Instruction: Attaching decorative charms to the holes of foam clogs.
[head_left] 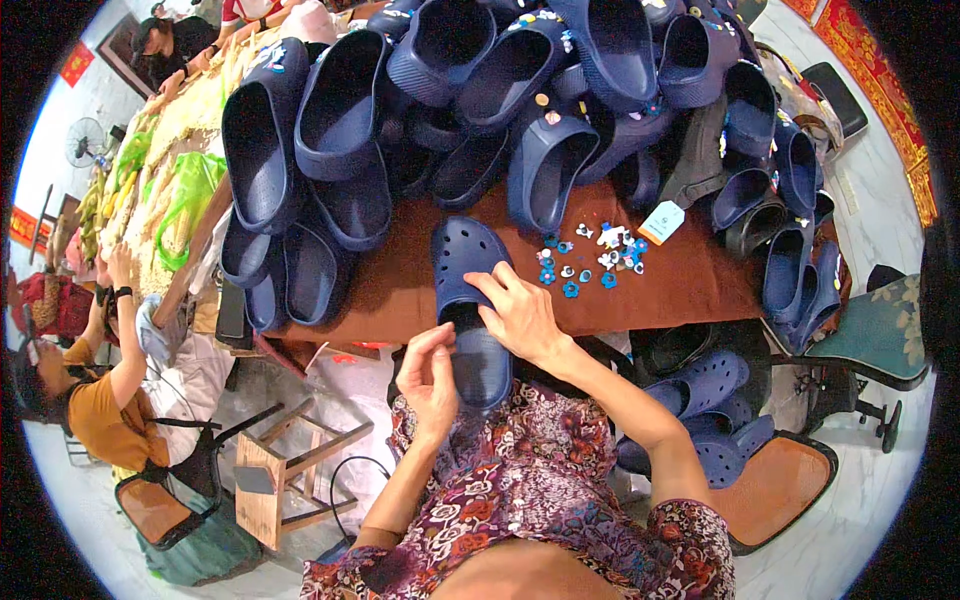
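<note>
A navy blue clog [469, 252] with round holes in its toe lies at the table's near edge, toe pointing away and heel hanging over toward my lap. My right hand [520, 315] grips it, with the thumb reaching inside the opening and the fingers over the upper. My left hand [430, 378] is beside the clog's left side, its thumb and fingers drawn together; whatever may be between them is hidden. On the cloth right of the clog lies a loose cluster of small shoe charms [608, 281], blue flowers and white shapes among them.
A large heap of navy clogs [330, 115] covers the far side of the brown cloth [660, 300]. A white and orange tag [662, 222] lies to the right. More clogs [715, 450] rest below on the right. A wooden stool [262, 490] and other people at work are on the left.
</note>
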